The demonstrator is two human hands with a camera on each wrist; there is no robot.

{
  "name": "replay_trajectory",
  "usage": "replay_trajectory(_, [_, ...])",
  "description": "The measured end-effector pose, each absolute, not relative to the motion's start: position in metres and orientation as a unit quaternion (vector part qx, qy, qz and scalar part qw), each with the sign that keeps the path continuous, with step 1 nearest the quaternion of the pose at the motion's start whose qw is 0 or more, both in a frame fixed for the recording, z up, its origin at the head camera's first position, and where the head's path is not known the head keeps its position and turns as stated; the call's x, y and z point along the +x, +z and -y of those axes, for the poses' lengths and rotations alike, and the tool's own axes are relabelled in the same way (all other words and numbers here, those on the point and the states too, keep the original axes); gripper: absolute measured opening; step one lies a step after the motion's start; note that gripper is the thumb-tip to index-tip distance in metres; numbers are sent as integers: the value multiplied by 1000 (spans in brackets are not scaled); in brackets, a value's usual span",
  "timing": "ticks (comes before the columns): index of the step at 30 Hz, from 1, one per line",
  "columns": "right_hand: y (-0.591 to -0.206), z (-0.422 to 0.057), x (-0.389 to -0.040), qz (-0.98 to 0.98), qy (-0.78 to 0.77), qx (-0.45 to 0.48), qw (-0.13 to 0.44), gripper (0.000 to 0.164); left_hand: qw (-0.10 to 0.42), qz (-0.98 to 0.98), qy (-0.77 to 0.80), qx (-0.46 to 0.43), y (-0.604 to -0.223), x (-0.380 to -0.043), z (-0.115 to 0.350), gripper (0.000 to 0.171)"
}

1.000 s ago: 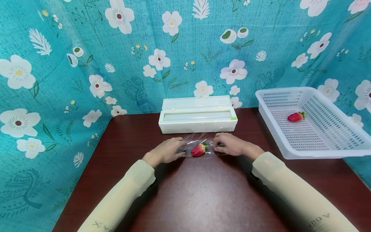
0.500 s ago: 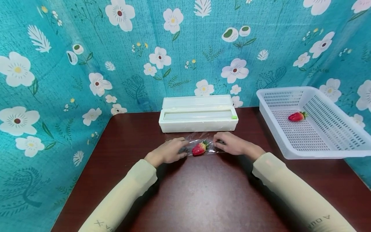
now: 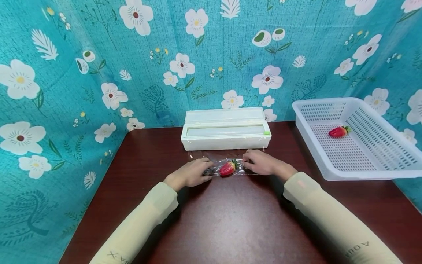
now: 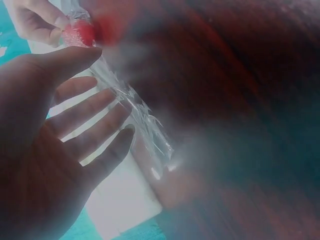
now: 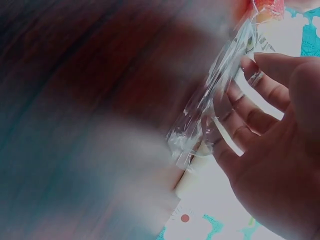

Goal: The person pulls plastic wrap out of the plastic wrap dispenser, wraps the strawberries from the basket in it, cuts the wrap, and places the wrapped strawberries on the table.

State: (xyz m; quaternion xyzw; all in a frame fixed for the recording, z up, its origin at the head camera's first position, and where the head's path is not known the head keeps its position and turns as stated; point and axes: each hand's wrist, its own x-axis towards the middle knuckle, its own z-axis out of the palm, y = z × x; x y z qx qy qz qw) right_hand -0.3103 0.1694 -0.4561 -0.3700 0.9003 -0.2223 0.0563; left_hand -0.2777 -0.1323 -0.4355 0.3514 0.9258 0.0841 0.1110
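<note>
Strawberry (image 3: 227,169), light by the look of it, lies in front of the white box (image 3: 226,143), with clear film (image 5: 195,115) gathered to both sides of it. I expect soft flesh that bruises easily, so a gentle hold round its widest part seems best; a hard squeeze could dent it. The film I judge to be thin, limp and slippery, apt to cling to itself and to my skin, and best taken by its loose ends beside the fruit.

My left hand (image 3: 193,173) is in front of the box's left end, fingers loosely spread, thumb apart from them, fingertips at the film. My right hand (image 3: 261,163) is in front of the box's right end, fingers bent, thumb tip close to the forefinger by the film; whether they pinch it I cannot tell. Between my hands, before the box's middle, the strawberry points its leaves toward my right fingertips, which are just beside them.
</note>
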Motion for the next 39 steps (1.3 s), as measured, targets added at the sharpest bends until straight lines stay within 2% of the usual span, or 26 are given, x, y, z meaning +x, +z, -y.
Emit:
replay_trajectory(19, [-454,-164,-314,-910,-213,-343,95,22,98,-922,80,367,-435,-276,138,47])
replay_trajectory(30, [-451,-173,-314,-908,-222,-340,100,2,96,-925,83,357,-435,-277,143,49])
replay_trajectory(34, [-446,-177,-307,-927,-189,-315,78,16,85,-924,85,363,-435,-276,146,46])
replay_trajectory(39, [-436,-185,-289,-935,-134,-327,3,30,67,-924,76,369,-432,-271,156,46])
